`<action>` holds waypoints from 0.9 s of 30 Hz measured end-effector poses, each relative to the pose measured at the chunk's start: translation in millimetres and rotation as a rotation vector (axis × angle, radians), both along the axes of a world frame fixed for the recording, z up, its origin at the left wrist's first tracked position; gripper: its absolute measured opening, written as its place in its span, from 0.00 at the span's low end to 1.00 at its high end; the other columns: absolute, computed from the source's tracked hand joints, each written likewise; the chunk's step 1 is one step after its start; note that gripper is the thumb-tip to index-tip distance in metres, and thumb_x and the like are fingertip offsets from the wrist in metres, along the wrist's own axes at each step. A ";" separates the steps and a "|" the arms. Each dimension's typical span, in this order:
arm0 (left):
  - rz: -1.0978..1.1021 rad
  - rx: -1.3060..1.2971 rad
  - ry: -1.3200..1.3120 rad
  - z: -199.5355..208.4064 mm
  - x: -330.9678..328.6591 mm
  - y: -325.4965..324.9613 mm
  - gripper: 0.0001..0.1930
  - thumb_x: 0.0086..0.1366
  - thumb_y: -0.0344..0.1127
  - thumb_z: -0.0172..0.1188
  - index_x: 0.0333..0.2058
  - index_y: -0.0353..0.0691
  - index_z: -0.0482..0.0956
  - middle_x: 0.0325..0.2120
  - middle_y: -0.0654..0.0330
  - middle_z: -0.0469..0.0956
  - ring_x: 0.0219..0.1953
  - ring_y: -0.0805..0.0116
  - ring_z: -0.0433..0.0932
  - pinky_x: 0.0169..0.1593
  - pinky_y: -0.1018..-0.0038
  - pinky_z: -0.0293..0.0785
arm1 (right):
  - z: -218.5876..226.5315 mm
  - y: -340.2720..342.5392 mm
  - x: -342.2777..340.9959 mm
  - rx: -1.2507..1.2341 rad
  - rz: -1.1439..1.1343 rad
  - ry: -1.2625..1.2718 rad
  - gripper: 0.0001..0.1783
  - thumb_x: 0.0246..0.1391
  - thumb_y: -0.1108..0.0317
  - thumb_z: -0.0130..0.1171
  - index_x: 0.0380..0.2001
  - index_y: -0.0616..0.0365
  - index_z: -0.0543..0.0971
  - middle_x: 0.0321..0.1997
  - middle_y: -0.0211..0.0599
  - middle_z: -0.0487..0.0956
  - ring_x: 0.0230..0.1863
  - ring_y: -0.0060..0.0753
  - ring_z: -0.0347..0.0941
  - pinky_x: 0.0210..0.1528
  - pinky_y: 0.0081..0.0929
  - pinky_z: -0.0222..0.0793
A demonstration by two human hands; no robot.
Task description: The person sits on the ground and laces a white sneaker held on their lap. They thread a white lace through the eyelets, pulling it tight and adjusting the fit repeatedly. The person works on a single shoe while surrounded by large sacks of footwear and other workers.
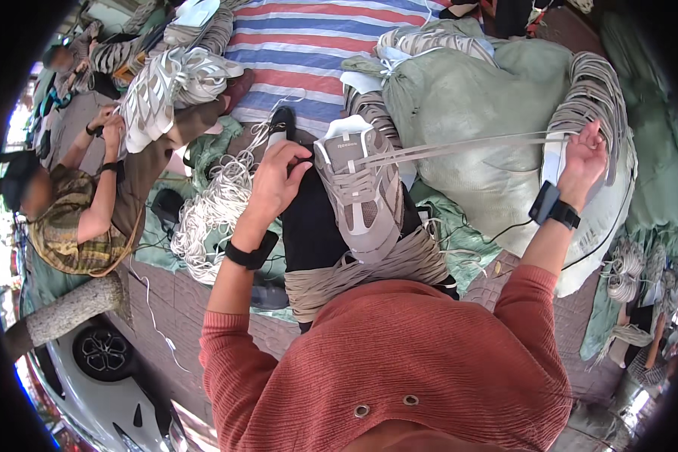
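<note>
A grey-beige sneaker upper (361,196) rests on my lap, its toe pointing toward me and its front partly laced. From its upper eyelets a pair of flat shoelaces (459,148) runs taut to the right. My right hand (584,157), held out far to the right with its fingertips raised, has the lace ends in its grip. Close against the left edge of the upper is my left hand (277,179), thumb and fingers pinched together. Something small and dark shows at those fingertips, too little to name. A bundle of grey-beige laces (361,279) lies across my thighs.
A pile of white laces (226,203) lies left of my legs. Stacked shoe uppers (591,98) lean on a bulky green sack (474,98) at right. Striped sheeting (301,45) covers the ground ahead. A co-worker (75,211) sits at left; a car (105,384) stands behind.
</note>
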State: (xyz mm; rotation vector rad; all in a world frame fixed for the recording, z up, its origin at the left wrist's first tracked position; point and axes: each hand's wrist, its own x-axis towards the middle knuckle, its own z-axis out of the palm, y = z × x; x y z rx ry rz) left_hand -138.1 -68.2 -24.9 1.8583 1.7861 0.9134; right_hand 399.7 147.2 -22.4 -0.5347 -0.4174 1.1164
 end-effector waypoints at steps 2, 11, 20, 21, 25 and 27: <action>-0.098 0.162 0.148 -0.3 3.9 6.9 0.10 0.53 0.23 0.65 0.35 0.37 0.78 0.35 0.58 0.77 0.36 0.57 0.75 0.41 0.66 0.72 | 4.6 -11.8 -37.6 -0.118 -0.030 -0.119 0.13 0.63 0.64 0.49 0.47 0.51 0.78 0.61 0.36 0.76 0.47 0.22 0.73 0.42 0.28 0.66; -0.241 0.108 0.445 -8.3 38.1 18.5 0.08 0.48 0.31 0.67 0.28 0.45 0.78 0.31 0.65 0.76 0.39 0.63 0.73 0.42 0.65 0.64 | -20.9 -92.5 -295.8 0.646 0.733 -1.644 0.06 0.54 0.67 0.60 0.36 0.52 0.81 0.42 0.33 0.79 0.42 0.33 0.75 0.51 0.32 0.64; -0.114 0.116 0.402 -21.1 48.7 19.1 0.05 0.48 0.30 0.63 0.24 0.43 0.76 0.24 0.62 0.76 0.33 0.62 0.75 0.41 0.66 0.62 | -8.2 -110.1 -319.1 0.714 0.703 -2.169 0.05 0.50 0.67 0.61 0.31 0.53 0.78 0.37 0.34 0.75 0.37 0.38 0.75 0.44 0.39 0.64; -0.100 0.065 0.326 -22.5 47.1 18.1 0.05 0.48 0.30 0.63 0.24 0.43 0.76 0.24 0.62 0.76 0.32 0.62 0.76 0.41 0.65 0.62 | -8.2 -106.4 -320.1 0.586 0.868 -2.078 0.06 0.49 0.68 0.61 0.31 0.54 0.77 0.38 0.35 0.76 0.35 0.39 0.74 0.42 0.38 0.65; -0.169 -0.039 0.159 -19.5 32.8 21.8 0.05 0.49 0.29 0.62 0.26 0.42 0.74 0.23 0.63 0.76 0.31 0.62 0.76 0.41 0.65 0.62 | -9.5 -99.7 -320.3 0.254 1.208 -1.612 0.09 0.49 0.71 0.59 0.35 0.56 0.75 0.40 0.37 0.78 0.28 0.39 0.69 0.32 0.34 0.66; -0.157 0.027 0.232 -17.9 36.7 21.6 0.06 0.50 0.29 0.62 0.27 0.42 0.74 0.23 0.63 0.76 0.31 0.62 0.76 0.41 0.65 0.61 | -10.4 -101.2 -315.9 0.289 1.176 -1.506 0.10 0.49 0.72 0.58 0.37 0.55 0.75 0.40 0.38 0.78 0.28 0.39 0.68 0.32 0.33 0.66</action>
